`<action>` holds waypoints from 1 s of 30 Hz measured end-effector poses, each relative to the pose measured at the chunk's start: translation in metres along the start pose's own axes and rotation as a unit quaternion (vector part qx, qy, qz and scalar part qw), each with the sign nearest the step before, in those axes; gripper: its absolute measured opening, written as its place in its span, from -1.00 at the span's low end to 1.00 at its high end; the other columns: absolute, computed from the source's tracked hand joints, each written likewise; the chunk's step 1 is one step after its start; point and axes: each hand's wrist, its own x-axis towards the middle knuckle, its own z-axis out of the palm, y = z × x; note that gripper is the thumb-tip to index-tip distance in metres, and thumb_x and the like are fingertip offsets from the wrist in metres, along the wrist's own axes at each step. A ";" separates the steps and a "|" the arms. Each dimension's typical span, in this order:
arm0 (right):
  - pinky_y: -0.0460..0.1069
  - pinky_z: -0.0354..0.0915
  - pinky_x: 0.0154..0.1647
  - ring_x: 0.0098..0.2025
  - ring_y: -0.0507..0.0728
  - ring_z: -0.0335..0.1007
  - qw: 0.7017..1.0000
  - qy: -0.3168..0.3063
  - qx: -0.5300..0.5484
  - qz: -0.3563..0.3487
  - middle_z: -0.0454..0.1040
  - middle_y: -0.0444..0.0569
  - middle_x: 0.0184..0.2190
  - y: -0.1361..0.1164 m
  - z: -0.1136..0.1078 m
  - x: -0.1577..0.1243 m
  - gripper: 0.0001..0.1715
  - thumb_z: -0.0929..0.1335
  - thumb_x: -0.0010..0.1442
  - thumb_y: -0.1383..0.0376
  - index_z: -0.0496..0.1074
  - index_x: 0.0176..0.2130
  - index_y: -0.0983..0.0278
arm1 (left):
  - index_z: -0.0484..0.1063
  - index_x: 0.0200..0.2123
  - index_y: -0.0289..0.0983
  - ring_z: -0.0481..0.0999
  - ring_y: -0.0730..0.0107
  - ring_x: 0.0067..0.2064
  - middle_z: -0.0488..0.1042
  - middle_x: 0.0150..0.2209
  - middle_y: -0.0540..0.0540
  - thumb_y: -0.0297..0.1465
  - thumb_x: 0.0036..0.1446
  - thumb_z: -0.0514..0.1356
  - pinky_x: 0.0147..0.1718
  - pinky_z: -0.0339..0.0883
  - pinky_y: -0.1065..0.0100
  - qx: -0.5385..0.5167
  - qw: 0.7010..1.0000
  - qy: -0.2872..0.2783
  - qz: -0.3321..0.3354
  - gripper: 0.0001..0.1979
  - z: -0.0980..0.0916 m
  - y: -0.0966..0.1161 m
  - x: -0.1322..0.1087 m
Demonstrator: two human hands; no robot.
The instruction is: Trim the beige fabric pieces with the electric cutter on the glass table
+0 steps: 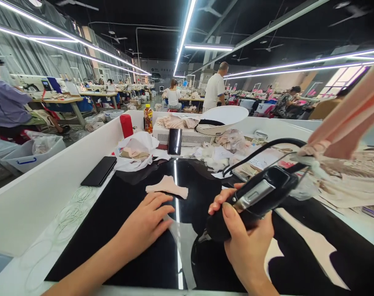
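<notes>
My left hand [150,220] lies with fingers extended at the upper end of a translucent grey curved piece [185,246] on the glossy black board [131,267]. Just beyond its fingertips is a pale pink fabric piece [167,187]. My right hand [248,242] is wrapped round a black corded handheld tool [264,193] with a silvery plate on its side. The tool's narrow metal tip [204,237] points down and left, by the grey piece's right edge; whether they touch I cannot tell. Under and right of that wrist lie pale fabric pieces [313,242].
A black phone [99,171] and coiled clear cords [72,213] lie along the left. Behind the board are a white bag [136,150], an upright phone [174,141] and a bottle [148,119]. Fabric stacks [353,185] sit right; pink fabric [350,119] hangs above. People work beyond.
</notes>
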 end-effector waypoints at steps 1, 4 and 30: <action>0.01 0.44 -0.37 -0.42 0.05 0.47 1.000 0.000 0.001 0.000 0.51 -0.19 -0.33 0.001 0.001 -0.001 -0.64 0.52 0.23 0.29 0.39 -0.03 0.11 | 0.49 0.06 -0.23 0.38 0.04 0.25 0.45 0.17 -0.20 -0.43 0.32 0.28 0.27 0.32 -0.02 -0.034 0.999 -0.012 -0.009 -0.74 0.003 0.010 0.000; -0.01 0.45 -0.36 -0.42 0.04 0.47 1.000 -0.011 0.009 0.000 0.50 -0.19 -0.31 0.005 0.005 -0.003 -0.62 0.50 0.25 0.30 0.37 0.01 0.10 | 0.44 0.17 -0.24 0.42 0.05 0.18 0.45 0.16 -0.20 -0.34 0.16 0.44 0.23 0.38 0.02 -0.115 0.989 -0.084 -0.032 -0.47 0.009 0.038 0.000; -0.03 0.49 -0.34 -0.42 0.03 0.48 0.999 -0.025 0.021 0.013 0.49 -0.17 -0.32 0.001 0.011 -0.020 -0.65 0.51 0.25 0.23 0.38 -0.02 0.10 | 0.36 0.31 -0.19 0.29 0.01 0.29 0.34 0.29 -0.16 -0.25 -0.02 0.51 0.34 0.20 0.05 -0.138 0.969 -0.196 -0.056 -0.18 0.008 0.050 -0.006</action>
